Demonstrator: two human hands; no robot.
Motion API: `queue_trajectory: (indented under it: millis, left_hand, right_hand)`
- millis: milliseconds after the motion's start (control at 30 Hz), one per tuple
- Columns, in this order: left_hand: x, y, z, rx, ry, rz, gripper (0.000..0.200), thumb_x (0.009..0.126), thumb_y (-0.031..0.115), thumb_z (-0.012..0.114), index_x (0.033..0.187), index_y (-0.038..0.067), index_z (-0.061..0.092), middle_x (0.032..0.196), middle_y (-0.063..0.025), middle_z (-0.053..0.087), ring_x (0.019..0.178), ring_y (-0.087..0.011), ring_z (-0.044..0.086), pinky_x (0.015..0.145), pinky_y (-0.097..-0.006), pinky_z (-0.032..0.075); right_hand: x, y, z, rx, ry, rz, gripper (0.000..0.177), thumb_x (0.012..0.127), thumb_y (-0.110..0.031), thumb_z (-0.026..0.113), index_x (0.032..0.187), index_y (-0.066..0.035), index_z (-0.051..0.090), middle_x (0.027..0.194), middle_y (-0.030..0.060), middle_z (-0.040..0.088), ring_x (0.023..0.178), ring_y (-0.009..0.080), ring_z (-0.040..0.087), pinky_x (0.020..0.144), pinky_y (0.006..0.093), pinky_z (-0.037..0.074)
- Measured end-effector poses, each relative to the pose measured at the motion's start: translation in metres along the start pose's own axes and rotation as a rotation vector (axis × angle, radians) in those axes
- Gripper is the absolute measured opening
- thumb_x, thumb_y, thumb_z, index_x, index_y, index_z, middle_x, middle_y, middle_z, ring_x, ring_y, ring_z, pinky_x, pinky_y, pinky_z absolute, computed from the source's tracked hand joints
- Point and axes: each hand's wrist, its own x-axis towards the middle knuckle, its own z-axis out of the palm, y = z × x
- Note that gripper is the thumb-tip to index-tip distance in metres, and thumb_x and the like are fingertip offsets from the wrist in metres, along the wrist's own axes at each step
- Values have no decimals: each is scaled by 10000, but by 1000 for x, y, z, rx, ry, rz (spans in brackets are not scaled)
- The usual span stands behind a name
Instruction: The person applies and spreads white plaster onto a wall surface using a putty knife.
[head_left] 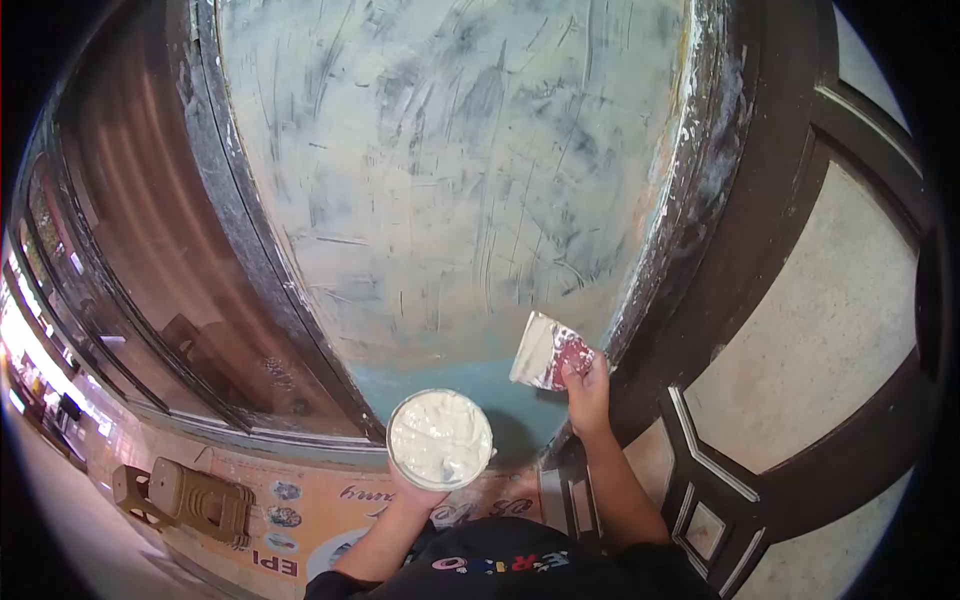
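My left hand (418,490) holds up a round tub of creamy white putty (440,438) from below, its surface stirred into ridges. In my right hand (590,393) is a putty knife (552,352) with a red part near my thumb and white putty smeared over its wide blade. The knife is a little to the right of the tub, apart from it. Before me stands a wall panel (460,190) coated in patchy pale putty with grey streaks and scratch marks. A blue-green strip (400,385) shows at its lower part.
Dark framed glass (150,240) borders the wall on the left. To the right stands a dark wooden door frame with pale panels (810,330). Stacked brown plastic stools (200,498) stand at lower left, beside an orange printed banner (300,520).
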Motion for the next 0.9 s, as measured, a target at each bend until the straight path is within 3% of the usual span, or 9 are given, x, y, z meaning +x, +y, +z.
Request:
queue_trajectory:
  millis: [100, 233, 300, 400, 433, 500, 600, 767, 900]
  left_hand:
    - [7, -4, 9, -58, -66, -43, 720, 946, 591, 373, 1512, 146, 389, 1541, -143, 407, 1402, -390, 403, 1149, -626, 304]
    - [15, -9, 22, 81, -111, -6, 721, 953, 589, 358, 1518, 142, 376, 1551, -142, 391, 1402, -389, 403, 1155, -599, 311]
    - [18, -8, 26, 110, -62, 24, 717, 956, 582, 355, 1516, 134, 380, 1549, -143, 395, 1399, -390, 407, 1152, -591, 319]
    - [24, -8, 30, 80, -53, 27, 737, 953, 629, 354, 1516, 155, 374, 1552, -149, 385, 1397, -422, 393, 1121, -725, 243]
    - [25, -8, 32, 78, -51, 29, 737, 953, 629, 354, 1516, 155, 374, 1552, -149, 385, 1397, -422, 393, 1121, -725, 243]
    - [26, -8, 35, 59, -136, 11, 722, 955, 576, 359, 1514, 120, 380, 1550, -155, 389, 1399, -395, 405, 1154, -598, 311]
    - [27, -9, 37, 38, -170, -1, 720, 959, 573, 357, 1518, 120, 371, 1554, -160, 381, 1401, -401, 400, 1156, -602, 307]
    - [31, -9, 41, -1, -203, -34, 716, 965, 573, 345, 1522, 124, 364, 1554, -163, 378, 1403, -400, 399, 1154, -607, 308]
    - [27, -8, 35, 89, -47, 17, 709, 968, 571, 349, 1520, 126, 368, 1554, -161, 379, 1403, -403, 398, 1151, -619, 308]
  right_hand:
    - [1, -19, 7, 91, -116, 20, 281, 989, -61, 562, 1231, -13, 429, 1078, 32, 569, 966, 68, 522, 866, 261, 456]
    - [-6, -22, 18, -38, -176, -36, 250, 1004, -91, 559, 1204, -23, 425, 1012, 26, 580, 850, 75, 503, 781, 248, 447]
    - [-10, -25, 20, -85, -228, -17, 227, 1018, -79, 533, 1204, -26, 414, 1031, 38, 568, 930, 88, 519, 843, 264, 436]
    - [-12, -18, 21, -203, -226, -13, 218, 1019, -90, 540, 1186, -27, 414, 995, 29, 553, 892, 83, 505, 811, 259, 432]
    - [-12, -13, 21, -263, -193, -113, 241, 1004, -127, 569, 1173, -20, 435, 921, 74, 586, 806, 125, 535, 744, 301, 460]
    - [-14, -10, 22, -324, -160, -210, 269, 989, -165, 599, 1159, -13, 457, 846, 118, 620, 720, 168, 566, 678, 342, 487]
    - [-18, -25, 25, -307, -215, -128, 270, 979, -158, 609, 1156, -15, 463, 868, 152, 647, 742, 237, 624, 695, 360, 503]
    - [-19, -42, 33, -428, -284, -396, 228, 918, -44, 626, 1124, -24, 530, 950, 178, 680, 883, 352, 666, 772, 414, 532]
    - [-14, -31, 17, -748, -459, -625, 293, 807, 10, 660, 1088, -36, 594, 987, 148, 679, 914, 341, 642, 785, 434, 535]
